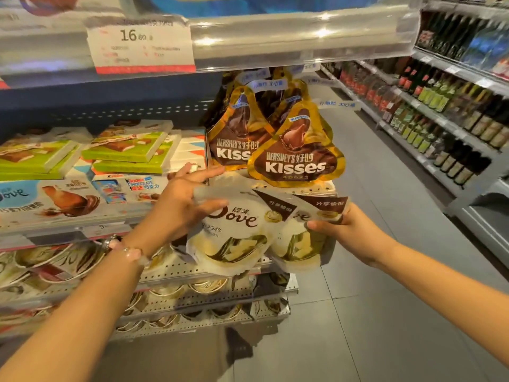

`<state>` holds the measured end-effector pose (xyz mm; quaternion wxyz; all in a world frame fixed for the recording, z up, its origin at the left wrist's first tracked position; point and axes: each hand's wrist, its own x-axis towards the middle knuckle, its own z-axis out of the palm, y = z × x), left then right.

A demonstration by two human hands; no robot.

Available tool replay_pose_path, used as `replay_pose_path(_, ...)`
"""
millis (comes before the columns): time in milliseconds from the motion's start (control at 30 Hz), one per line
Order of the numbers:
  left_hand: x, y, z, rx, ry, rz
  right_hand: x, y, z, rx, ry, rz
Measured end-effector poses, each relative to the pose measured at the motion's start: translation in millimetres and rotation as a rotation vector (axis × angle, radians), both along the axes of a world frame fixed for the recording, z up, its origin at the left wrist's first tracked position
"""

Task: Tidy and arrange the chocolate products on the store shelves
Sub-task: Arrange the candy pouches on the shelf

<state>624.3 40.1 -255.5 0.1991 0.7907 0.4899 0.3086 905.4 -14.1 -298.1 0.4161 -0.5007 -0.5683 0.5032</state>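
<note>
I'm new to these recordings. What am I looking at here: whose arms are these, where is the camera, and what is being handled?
There is no machine: a person wears one wide-angle camera on the head, looking down at their own bare arms in a shop aisle. The left hand grips a white Dove chocolate pouch; the right hand holds a second white Dove pouch beside it. Above them hang gold-and-brown Hershey's Kisses bags. To the left, green flat chocolate boxes lie on a shelf. Dark bottles line the shelves on the right.
</note>
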Motion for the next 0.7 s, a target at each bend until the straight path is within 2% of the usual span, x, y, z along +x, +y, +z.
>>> replay_pose_path(100, 3, 5, -10, 0.035, -0.014, 0.045, 3, 2, -18, -0.07, -0.017, -0.052)
replay_pose_path(200, 4, 6, -21, 0.154, 0.067, 0.003, 5, 5, -42, -0.148, -0.072, -0.17)
replay_pose_path(300, 6, 2, -30, 0.188, 0.009, -0.002, 4, 11, -67, -0.221, -0.08, -0.329)
replay_pose_path(400, 7, 3, -37, 0.145, -0.06, 0.007, 0, 19, -84, -0.204, -0.056, -0.392)
replay_pose_path(533, 1, 7, -36, 0.191, 0.311, 0.055, -4, 32, -111, -0.224, -0.094, -0.455)
replay_pose_path(633, 1, 8, -35, 0.345, 0.402, -0.067, -6, 40, -131, -0.249, -0.061, -0.511)
replay_pose_path(700, 0, 8, -35, 0.374, 0.409, -0.108, -8, 46, -141, -0.276, -0.001, -0.556)
